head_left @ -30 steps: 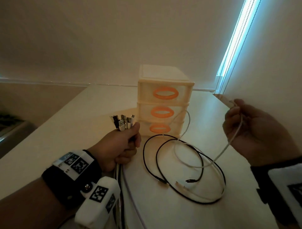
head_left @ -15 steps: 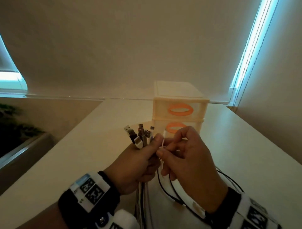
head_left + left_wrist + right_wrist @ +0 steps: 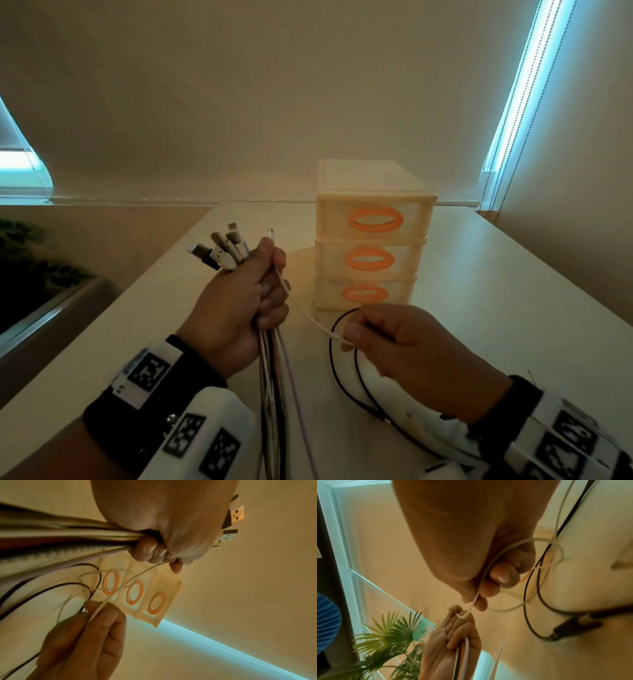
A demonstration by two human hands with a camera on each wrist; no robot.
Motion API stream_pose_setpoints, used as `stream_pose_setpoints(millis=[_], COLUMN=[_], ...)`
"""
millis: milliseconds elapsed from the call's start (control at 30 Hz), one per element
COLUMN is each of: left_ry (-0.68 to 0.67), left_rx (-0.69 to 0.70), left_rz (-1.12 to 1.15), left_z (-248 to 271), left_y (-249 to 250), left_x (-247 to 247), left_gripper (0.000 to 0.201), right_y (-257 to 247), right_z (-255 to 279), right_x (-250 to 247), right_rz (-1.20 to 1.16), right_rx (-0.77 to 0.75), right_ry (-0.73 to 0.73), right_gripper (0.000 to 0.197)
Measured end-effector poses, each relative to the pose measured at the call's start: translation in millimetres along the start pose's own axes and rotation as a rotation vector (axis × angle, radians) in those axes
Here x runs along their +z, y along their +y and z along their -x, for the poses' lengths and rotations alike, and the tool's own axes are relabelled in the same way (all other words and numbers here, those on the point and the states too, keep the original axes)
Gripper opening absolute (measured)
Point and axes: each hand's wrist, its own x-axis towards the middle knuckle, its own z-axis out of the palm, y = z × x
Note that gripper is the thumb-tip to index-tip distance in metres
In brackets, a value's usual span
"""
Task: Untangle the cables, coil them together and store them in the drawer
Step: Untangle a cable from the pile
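Half a second back the right hand (image 3: 407, 356) was up against the left hand (image 3: 239, 305), feeding a plug into the fist; now it sits lower and to the right, apart from the left, with a stretch of thin white cable (image 3: 308, 317) drawn taut between them.

That left hand is clenched around a bundle of cables (image 3: 274, 404), held upright above the table (image 3: 513, 325). Their plugs (image 3: 222, 253) fan out above the fist: metal USB tips on white and black housings, with the thin white cable's small connector standing just beside the thumb. Below the fist the cords hang straight down, white, cream, pale lilac and dark ones packed side by side.

At the right hand, thumb and forefinger pinch the thin white cable where it leaves the left fist. In the right wrist view it bends in a loose loop behind the fingers. A black cable (image 3: 346, 373) lies on the table in two round loops under the right hand, its dark plug resting on the surface in the right wrist view.

Just behind the hands stands the three-drawer plastic organiser (image 3: 371, 236), cream and translucent, each drawer closed and fronted by an orange oval handle (image 3: 375, 221). Palm fronds (image 3: 393, 632) show beyond the table's left edge.
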Motion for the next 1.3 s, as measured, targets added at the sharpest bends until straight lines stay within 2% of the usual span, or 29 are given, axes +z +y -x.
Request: stream_pose_setpoints(millis=[67, 200, 300, 367, 433, 533, 600, 667, 767, 833, 900, 967, 1067, 1133, 1200, 1300], left_ry=[0.037, 0.088, 0.125, 0.096, 0.035, -0.043, -0.103, -0.203, -0.485, -0.615, -0.696, -0.743, -0.705, -0.566, -0.375, -0.158], left_rx=[-0.014, -0.025, -0.025, -0.058, -0.099, -0.115, -0.136, -0.198, -0.349, -0.416, -0.429, -0.417, -0.421, -0.412, -0.313, -0.168], left_rz=[0.003, -0.022, -0.026, 0.072, 0.237, 0.329, 0.305, 0.274, 0.230, 0.192, 0.135, 0.049, -0.089, -0.105, -0.054, 0.115], left_z=[-3, -4, -6, -6, -5, -3, 1, 4, 10, 14, 16, 18, 18, 16, 12, 5], left_y=[-4, -7, -3, -2, 2, 14, 20, 20, 14, 12, 11, 9, 2, -5, -11, -9], left_x=[-2, -2, -4, -3, -1, 0, 0, 0, 1, 0, 1, 1, 2, 6, 10, 13], left_gripper=[0.038, 0.038, 0.037, 0.038, 0.039, 0.038, 0.035, 0.035, 0.035, 0.034, 0.033, 0.033, 0.037, 0.039, 0.041, 0.044], right_y=[3, 1, 3, 4, 5, 13, 24, 32, 32, 29, 22, 16, 6, -4, -13, -12], right_z=[-1, 1, -1, -2, -2, -4, -7, -8, -10, -13, -17, -19, -20, -17, -12, -4], right_x=[-4, 3, 0, -2, -6, -29, -50, -66, -75, -79, -79, -68, -36, -20, -12, 0], right_rz=[-0.026, -0.057, -0.081, -0.140, -0.175, 0.107, 0.217, 0.022, -0.498, -0.742, -0.929, -0.995, -0.723, -0.537, -0.384, 0.044], right_rx=[-0.025, -0.052, -0.063, -0.023, 0.033, 0.126, 0.199, 0.289, 0.313, 0.293, 0.294, 0.286, 0.171, 0.000, -0.159, -0.257], right_ry=[0.028, -0.044, -0.007, -0.028, -0.119, -0.234, -0.173, -0.154, -0.349, -0.396, -0.370, -0.207, 0.205, 0.337, 0.302, 0.084], right_gripper=[0.017, 0.009, 0.015, 0.018, 0.019, 0.021, 0.028, 0.034, 0.026, 0.023, 0.016, 0.012, 0.017, 0.017, 0.020, 0.020])
